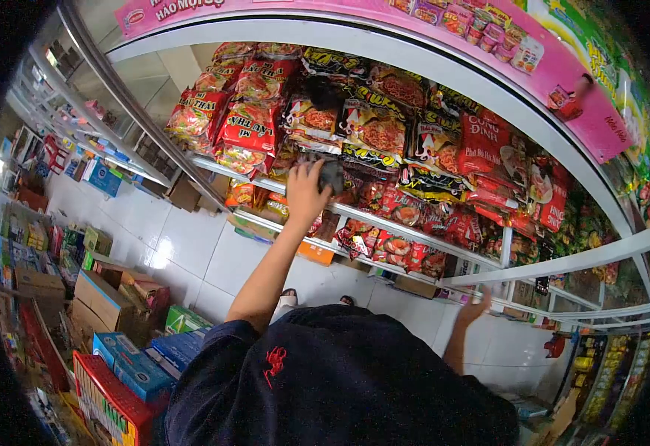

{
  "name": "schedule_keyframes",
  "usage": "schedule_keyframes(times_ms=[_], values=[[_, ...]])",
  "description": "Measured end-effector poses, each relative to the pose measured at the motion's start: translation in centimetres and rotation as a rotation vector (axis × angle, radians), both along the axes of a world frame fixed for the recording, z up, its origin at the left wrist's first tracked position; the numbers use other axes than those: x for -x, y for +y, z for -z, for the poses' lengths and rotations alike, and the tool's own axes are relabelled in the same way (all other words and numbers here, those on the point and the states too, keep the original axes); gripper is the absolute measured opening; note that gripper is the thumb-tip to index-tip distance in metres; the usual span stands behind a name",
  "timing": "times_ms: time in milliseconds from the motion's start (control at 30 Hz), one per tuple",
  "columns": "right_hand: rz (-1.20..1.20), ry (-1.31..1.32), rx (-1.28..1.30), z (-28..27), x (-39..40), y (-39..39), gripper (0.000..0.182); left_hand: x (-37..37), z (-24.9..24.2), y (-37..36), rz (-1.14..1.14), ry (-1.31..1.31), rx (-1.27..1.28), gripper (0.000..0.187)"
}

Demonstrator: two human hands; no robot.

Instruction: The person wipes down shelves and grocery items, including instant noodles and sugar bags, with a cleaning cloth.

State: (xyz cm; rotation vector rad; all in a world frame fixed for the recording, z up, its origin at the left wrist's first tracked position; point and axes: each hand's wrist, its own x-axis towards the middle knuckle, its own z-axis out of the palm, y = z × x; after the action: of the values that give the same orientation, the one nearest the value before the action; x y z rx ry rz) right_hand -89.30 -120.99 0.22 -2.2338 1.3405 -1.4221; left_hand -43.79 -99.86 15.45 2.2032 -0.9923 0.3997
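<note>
Shelves [414, 239] are seen sweeping from 10 to 3 o'clock, edged by a white rim. At 6 o'clock the view is filled by a dark shirt [369, 386]. Cartons [94, 312] are massed at 8 o'clock on the floor [183, 245], probably so that the aisle is left passable; a red basket [128, 392] is set beside them, toward 7.

On the upper level, red packs [247, 137] are piled at 11 o'clock and black packs [375, 126] at 1. They are laid flat with printed faces outward, presumably so that each kind can be read from the aisle.

The left hand [306, 189] is held just off centre, toward 11 o'clock, at the upper rim below the black packs. Its fingers are closed on a dark, blurred cloth [331, 177], kept on the thumb side, apparently so that it is pressed by the fingertips. The right hand [476, 305], at 4 o'clock, is held out near the lower shelving, perhaps for balance; its fingers are blurred but seem spread, and contact cannot be told.
</note>
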Motion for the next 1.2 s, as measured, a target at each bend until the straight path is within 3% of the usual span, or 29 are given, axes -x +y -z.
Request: schedule_keyframes(times_ms=[67, 100, 167, 200, 267, 300, 400, 467, 533, 600, 700, 800, 833, 933, 1000, 1067, 1200], values=[[-0.220, -0.091, -0.228, -0.5, -4.9, 4.9, 0.027, 2.0, -0.7, -1.0, 0.122, 0.039, -0.036, 0.053], [-0.384, 0.045, -0.132, -6.4, -8.8, 7.8, 0.027, 3.3, -0.5, -1.5, 0.173, 0.007, -0.049, 0.054], [-0.477, 0.036, -0.198, -8.0, -14.3, 9.1, 0.029, 5.1, -0.9, -2.5, 0.356, 0.198, -0.130, 0.052], [-0.547, 0.153, -0.153, -11.0, -17.3, 9.7, 0.035, 5.7, -1.3, -2.7, 0.451, 0.300, -0.151, 0.052], [-0.638, 0.233, 0.017, -16.0, -23.4, 10.9, 0.051, 4.9, -1.4, -3.3, 0.702, 0.999, 0.194, 0.054], [-0.672, 0.248, 0.055, -16.4, -25.8, 11.1, 0.053, 4.2, -0.2, -3.5, 0.787, 1.206, 0.422, 0.055], [-0.715, 0.351, 0.029, -15.3, -31.9, 12.1, 0.051, 0.8, -0.3, -0.3, 0.639, 0.682, 0.173, 0.053], [-0.689, 0.335, 0.011, -14.4, -35.1, 13.0, 0.047, -1.0, -1.7, 2.8, 0.416, 0.298, -0.079, 0.049], [-0.617, 0.294, 0.037, -14.5, -36.8, 14.0, 0.045, -2.8, 0.3, 4.5, 0.309, 0.097, -0.205, 0.051], [-0.630, 0.297, -0.038, -14.8, -36.6, 13.5, 0.042, -3.9, 3.3, 5.7, 0.353, -0.238, -0.241, 0.054], [-0.585, 0.282, -0.092, -14.1, -32.9, 10.7, 0.042, -4.0, 3.5, 5.8, 0.384, -0.215, -0.292, 0.058], [-0.396, 0.171, 0.083, -12.8, -25.4, 6.6, 0.040, -3.9, 3.5, 5.8, 0.357, -0.187, -0.335, 0.064], [-0.351, 0.192, -0.037, -13.0, -22.5, 5.3, 0.036, -4.0, 3.6, 5.8, 0.358, -0.188, -0.334, 0.064], [0.034, 0.237, 0.102, -12.0, -14.7, 1.6, 0.041, -4.0, 3.7, 6.0, 0.367, -0.190, -0.337, 0.064], [0.207, 0.264, -0.106, -14.2, -12.6, 1.4, 0.041, -4.1, 3.7, 6.0, 0.372, -0.193, -0.329, 0.064], [0.195, 0.252, -0.075, -14.2, -14.2, 2.1, 0.040, -4.1, 3.7, 6.1, 0.379, -0.196, -0.341, 0.066], [-0.199, 0.200, -0.088, -14.2, -23.8, 8.2, 0.036, -3.6, 3.1, 6.1, 0.386, -0.180, -0.332, 0.069]])
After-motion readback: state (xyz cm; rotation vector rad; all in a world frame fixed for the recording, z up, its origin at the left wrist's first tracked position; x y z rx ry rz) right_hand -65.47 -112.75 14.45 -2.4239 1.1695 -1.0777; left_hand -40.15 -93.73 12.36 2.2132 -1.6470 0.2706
